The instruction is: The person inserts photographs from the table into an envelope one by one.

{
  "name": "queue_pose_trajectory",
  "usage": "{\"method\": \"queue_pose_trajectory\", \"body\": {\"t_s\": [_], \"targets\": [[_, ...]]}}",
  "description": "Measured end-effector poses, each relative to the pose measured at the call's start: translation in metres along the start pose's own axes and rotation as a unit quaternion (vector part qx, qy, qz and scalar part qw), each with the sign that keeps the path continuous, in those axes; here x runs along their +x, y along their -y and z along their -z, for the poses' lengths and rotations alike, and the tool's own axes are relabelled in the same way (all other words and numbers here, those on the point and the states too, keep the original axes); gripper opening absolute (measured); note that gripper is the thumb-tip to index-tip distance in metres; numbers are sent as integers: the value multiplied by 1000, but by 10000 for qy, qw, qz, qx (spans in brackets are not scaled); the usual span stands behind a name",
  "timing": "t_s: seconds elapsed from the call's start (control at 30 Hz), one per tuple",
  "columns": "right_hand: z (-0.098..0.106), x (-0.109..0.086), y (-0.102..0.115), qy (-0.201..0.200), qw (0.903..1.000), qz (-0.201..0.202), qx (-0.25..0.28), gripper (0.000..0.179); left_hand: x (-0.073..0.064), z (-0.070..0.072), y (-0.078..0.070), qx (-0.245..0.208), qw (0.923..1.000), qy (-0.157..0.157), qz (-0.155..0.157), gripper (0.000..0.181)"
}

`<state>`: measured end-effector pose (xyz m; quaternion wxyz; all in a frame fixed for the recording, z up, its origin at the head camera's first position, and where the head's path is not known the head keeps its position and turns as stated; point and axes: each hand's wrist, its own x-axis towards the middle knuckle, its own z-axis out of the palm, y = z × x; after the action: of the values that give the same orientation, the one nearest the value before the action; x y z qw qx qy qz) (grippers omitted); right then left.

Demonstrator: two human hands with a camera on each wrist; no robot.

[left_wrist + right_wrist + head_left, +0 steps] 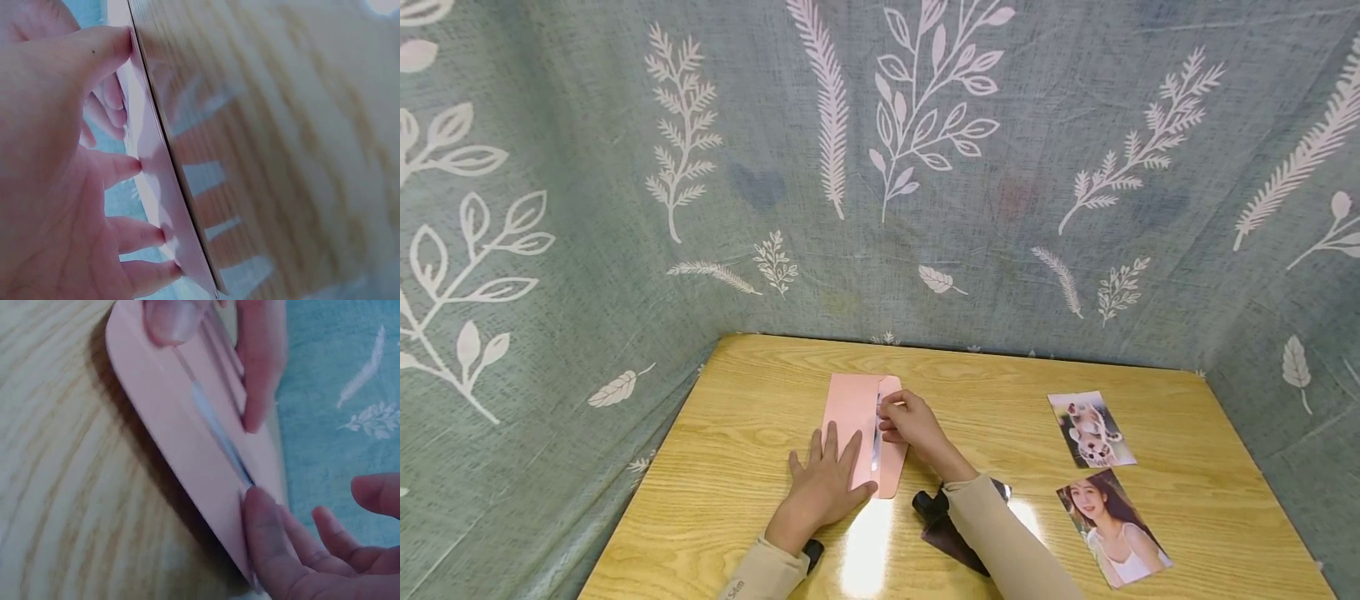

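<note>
A pink envelope (850, 400) lies on the wooden table with its long opening to the right and its flap (893, 467) folded out. Along the opening shows a narrow strip of a glossy photo (876, 446), the rest hidden inside. My left hand (827, 483) spreads flat over the envelope, fingers apart, thumb at its near edge. At the far part of the opening, my right hand (913, 425) pinches the photo's edge with thumb and forefinger. In the right wrist view, the thumb tip of my right hand (281, 550) meets the end of the photo strip.
Two photos lie at the right of the table: a cat picture (1092, 429) farther back and a portrait (1114, 527) nearer. A dark glossy photo (955, 546) lies partly under my right sleeve. A leaf-patterned curtain (865, 275) hangs around the table's back and sides.
</note>
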<state>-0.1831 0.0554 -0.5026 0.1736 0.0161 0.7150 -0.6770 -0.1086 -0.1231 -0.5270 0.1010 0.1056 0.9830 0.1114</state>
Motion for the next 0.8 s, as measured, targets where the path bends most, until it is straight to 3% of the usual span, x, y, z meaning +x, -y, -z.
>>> {"method": "queue_pose_trajectory", "body": {"t_s": [0.17, 0.4, 0.53, 0.8], "targets": [[15, 4, -13, 119, 9960, 471, -756, 34, 3, -2, 0, -15, 10000, 24, -11, 86], [41, -26, 3, -191, 9662, 1348, -2191, 34, 2, 1, 1, -29, 10000, 25, 37, 87], [56, -46, 6, -516, 9518, 1641, -2539, 28, 0, 1, 2, -55, 10000, -25, 13, 86], [89, -85, 1, -788, 9328, 1845, -2994, 29, 2, -1, 2, -158, 9999, 27, -63, 86]]}}
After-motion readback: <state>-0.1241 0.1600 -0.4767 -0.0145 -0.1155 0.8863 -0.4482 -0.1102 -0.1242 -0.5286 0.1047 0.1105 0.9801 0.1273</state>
